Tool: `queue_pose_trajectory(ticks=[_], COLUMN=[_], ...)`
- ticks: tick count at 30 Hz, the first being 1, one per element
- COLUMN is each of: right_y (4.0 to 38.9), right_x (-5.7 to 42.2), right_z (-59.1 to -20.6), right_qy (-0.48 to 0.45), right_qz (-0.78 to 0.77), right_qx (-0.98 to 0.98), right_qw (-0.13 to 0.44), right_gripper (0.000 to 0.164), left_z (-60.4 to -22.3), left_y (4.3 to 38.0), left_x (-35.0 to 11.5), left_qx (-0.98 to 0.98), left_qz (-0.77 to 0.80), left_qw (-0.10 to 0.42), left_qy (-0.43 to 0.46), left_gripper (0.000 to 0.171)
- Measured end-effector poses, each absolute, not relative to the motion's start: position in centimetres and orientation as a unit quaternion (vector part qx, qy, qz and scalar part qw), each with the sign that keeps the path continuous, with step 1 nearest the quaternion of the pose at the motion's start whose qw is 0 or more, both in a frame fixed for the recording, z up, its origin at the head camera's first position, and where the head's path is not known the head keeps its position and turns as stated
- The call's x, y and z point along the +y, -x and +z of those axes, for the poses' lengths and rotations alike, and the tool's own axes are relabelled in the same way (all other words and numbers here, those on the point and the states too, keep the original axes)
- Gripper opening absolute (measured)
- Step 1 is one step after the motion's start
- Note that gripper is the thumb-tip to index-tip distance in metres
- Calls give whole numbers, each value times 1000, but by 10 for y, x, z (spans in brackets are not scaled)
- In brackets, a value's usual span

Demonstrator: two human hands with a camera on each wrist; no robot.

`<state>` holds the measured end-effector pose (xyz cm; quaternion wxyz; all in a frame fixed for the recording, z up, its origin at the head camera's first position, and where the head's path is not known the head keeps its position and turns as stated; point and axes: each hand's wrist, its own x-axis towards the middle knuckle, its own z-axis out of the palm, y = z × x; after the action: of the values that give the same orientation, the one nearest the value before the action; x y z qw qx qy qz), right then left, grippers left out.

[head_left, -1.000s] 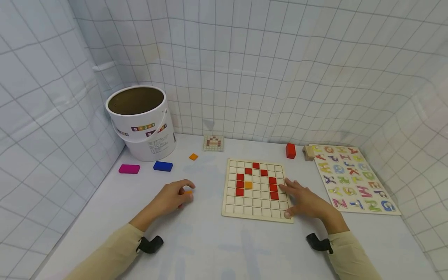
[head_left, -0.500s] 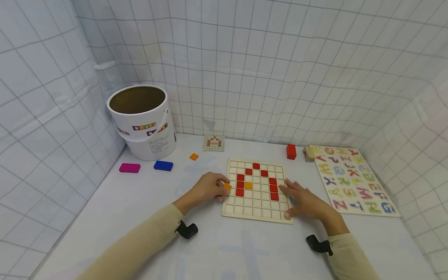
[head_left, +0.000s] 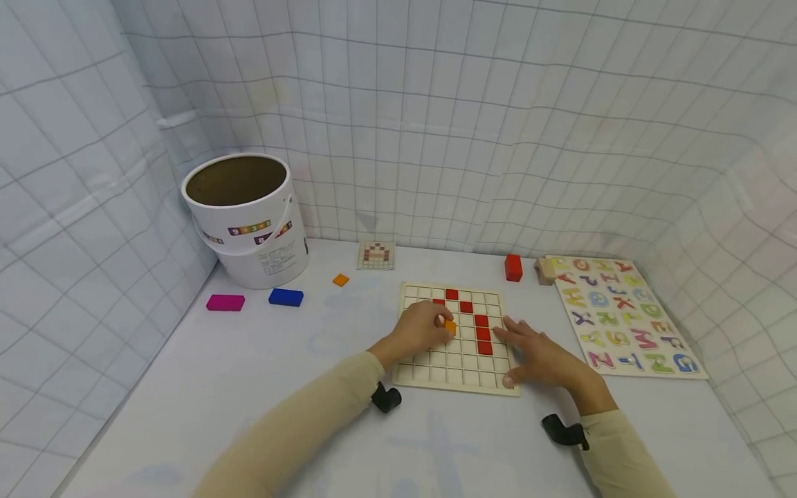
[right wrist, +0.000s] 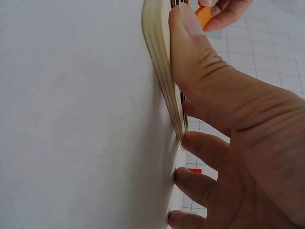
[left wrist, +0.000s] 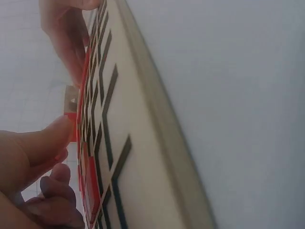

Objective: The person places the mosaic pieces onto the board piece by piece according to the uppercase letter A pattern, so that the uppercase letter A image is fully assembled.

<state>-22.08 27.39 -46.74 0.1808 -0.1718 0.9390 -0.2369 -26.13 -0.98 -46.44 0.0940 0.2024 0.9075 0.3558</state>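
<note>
Over the wooden grid board (head_left: pixel 457 380), my left hand (head_left: pixel 418 330) pinches a small orange square tile (head_left: pixel 450 328) between thumb and fingertips. The tile hangs close over the middle squares. Red square tiles (head_left: pixel 483 334) sit in the board's cells, rising to a peak at the top. The left hand covers the left column of tiles in the head view; some red shows beneath it in the left wrist view. My right hand (head_left: pixel 535 356) rests spread on the board's right edge, its thumb (right wrist: pixel 186 28) on the rim and its other fingers along the side.
A loose orange tile (head_left: pixel 340 279) lies behind left, near a blue block (head_left: pixel 286 297), a magenta block (head_left: pixel 225 303) and a white bucket (head_left: pixel 274 266). A small pattern card (head_left: pixel 376 255) lies at the back. Rightward are a red block (head_left: pixel 513 268), a wooden block (head_left: pixel 545 271) and an alphabet board (head_left: pixel 623 318).
My left hand has picked up the orange tile from the table left of the board and carried it right, over the grid. The right hand has stayed on the board's edge.
</note>
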Motion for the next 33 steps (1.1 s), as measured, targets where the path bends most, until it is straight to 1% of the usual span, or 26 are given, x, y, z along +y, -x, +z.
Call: queue_pose_trajectory(ticks=[4,9,14,17,19,21,24,27,31,33], right_y=[222,222,223,222,222,222,222,221,221,221], right_x=[274,275,275,274,274,273,272,272,271,271], right_z=[-468,-468,-469,-469,-468,-467,-464,-463,-465,-466], right_qy=[172,173,166,162,166,168,170,166,158,156], right_qz=[-237,-234,-236,-239,-240,-239,-235,-237,-235,-231], right_qx=[939,940,940,939,939,939,940,940,940,942], right_qw=[179,180,181,184,183,182,180,182,188,187], right_gripper=[108,108,109,109,109,109,108,108,109,110], left_z=[-469,-468,-465,-462,-460,-458,-458,-462,-466,-466], left_y=[262,261,262,262,263,267,279,297,319,325], left_x=[-1,6,8,1,-9,-24,-52,-88,-134,-149], left_qx=[923,937,937,932,929,931,936,933,902,883], left_qz=[325,297,294,313,329,338,346,360,418,450], left_qw=[87,94,110,112,100,74,31,-3,-25,-25], left_qy=[-188,-161,-151,-147,-137,-115,-57,18,106,133], left_gripper=[29,29,37,42,42,41,41,46,50,51])
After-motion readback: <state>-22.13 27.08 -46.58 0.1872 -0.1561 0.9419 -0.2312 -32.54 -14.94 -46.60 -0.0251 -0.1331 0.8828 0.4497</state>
